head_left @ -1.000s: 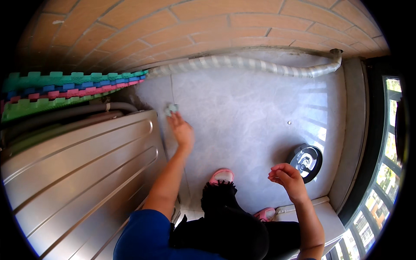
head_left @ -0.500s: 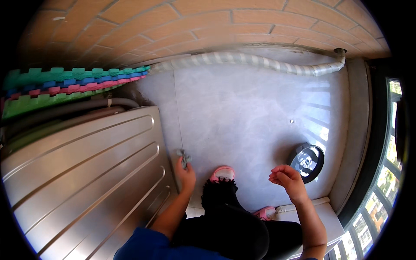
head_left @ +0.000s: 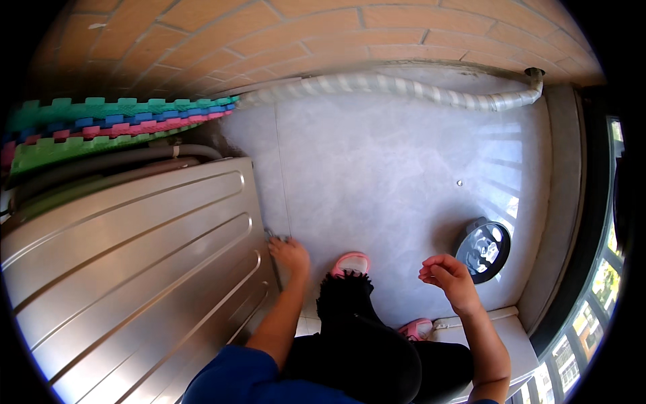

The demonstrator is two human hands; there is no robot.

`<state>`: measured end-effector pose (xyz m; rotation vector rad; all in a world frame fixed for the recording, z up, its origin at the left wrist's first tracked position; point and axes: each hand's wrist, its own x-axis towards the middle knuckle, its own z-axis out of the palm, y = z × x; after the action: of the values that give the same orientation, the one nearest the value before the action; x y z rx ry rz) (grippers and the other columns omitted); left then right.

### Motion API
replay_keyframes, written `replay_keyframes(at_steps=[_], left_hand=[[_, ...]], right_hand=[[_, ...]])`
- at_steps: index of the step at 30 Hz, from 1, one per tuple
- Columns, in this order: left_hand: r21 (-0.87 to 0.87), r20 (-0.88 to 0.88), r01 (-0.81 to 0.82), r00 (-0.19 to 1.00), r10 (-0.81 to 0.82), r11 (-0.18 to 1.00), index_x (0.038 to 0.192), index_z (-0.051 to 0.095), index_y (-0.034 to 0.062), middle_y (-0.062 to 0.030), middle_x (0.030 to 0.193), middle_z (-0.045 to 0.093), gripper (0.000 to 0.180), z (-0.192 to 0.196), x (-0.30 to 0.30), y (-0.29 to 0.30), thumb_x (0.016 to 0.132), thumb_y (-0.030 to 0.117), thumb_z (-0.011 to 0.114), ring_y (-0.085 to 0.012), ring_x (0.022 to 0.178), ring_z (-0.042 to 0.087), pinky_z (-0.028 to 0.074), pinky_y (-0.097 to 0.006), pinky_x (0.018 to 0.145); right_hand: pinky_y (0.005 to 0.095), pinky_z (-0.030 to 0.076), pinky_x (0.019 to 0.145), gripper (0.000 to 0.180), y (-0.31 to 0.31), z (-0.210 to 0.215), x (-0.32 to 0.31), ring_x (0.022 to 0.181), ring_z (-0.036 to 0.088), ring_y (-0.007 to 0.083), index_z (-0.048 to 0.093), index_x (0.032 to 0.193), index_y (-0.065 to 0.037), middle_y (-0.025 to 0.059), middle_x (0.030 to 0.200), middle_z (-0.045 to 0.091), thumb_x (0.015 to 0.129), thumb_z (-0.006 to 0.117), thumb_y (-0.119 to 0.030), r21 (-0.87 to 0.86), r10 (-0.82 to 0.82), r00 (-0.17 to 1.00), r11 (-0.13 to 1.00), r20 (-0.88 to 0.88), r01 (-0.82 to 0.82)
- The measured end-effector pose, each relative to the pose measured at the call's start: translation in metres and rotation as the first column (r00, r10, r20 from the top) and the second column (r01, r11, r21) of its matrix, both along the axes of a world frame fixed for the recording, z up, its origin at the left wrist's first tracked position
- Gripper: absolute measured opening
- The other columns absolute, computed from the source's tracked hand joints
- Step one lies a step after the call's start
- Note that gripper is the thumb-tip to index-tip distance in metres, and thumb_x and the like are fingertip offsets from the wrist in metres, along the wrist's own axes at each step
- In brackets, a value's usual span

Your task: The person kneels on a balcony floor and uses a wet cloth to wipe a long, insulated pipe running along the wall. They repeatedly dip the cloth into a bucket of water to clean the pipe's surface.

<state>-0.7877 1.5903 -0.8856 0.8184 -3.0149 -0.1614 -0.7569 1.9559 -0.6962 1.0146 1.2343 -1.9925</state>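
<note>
My left hand [head_left: 289, 256] is at the front corner of a ridged, silver-coloured metal panel [head_left: 141, 249]. Its fingers are closed on a small grey cloth [head_left: 276, 236], most of which is hidden beneath them. Whether the cloth presses on the panel edge or on the floor, I cannot tell. My right hand [head_left: 449, 277] hovers to the right of my legs, thumb and fingers drawn together with nothing visible in them. Just beyond it on the floor stands a round dark basin [head_left: 463, 244], holding what looks like water that reflects light.
Coloured interlocking foam mats [head_left: 128, 111] are stacked behind the panel, above a grey hose [head_left: 121, 158]. A tape-wrapped pipe [head_left: 377, 83] runs along the brick wall [head_left: 296, 34]. My pink shoes [head_left: 352, 261] rest on the grey floor [head_left: 363, 161]. A white box-like thing [head_left: 484, 330] and a barred window are at right.
My left hand has turned palm down and shifted slightly, bringing the cloth close against the panel's edge. My right hand keeps its pose. The whole view has shifted a little.
</note>
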Motion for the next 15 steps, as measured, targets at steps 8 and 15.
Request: replay_keyframes(at_steps=[8,15], left_hand=[[-0.1,-0.039,-0.396,0.918,0.394,0.913,0.106,0.044,-0.0134,-0.0302,0.105,0.046,0.066,-0.009,-0.092,0.038,0.079,0.046,0.044,-0.0448,0.098,0.041,0.03,-0.051,0.086],[-0.067,-0.197,-0.095,0.977,0.08,0.993,0.124,0.029,-0.014,-0.0332,0.129,0.027,0.077,-0.028,-0.15,0.061,0.082,0.049,0.039,-0.049,0.117,0.024,0.018,-0.05,0.099]], right_hand=[[0.0286,0.047,0.077,0.014,0.004,-0.001,0.002,0.082,0.058,0.0166,0.055,0.094,0.002,0.0088,0.085,0.06,0.086,0.045,-0.005,-0.024,-0.046,0.999,0.999,-0.017,0.045],[0.0294,0.047,0.078,0.015,0.004,0.001,-0.005,0.082,0.059,0.0173,0.055,0.095,0.002,0.0091,0.086,0.06,0.086,0.045,-0.005,-0.031,-0.054,0.998,0.998,0.013,0.054]])
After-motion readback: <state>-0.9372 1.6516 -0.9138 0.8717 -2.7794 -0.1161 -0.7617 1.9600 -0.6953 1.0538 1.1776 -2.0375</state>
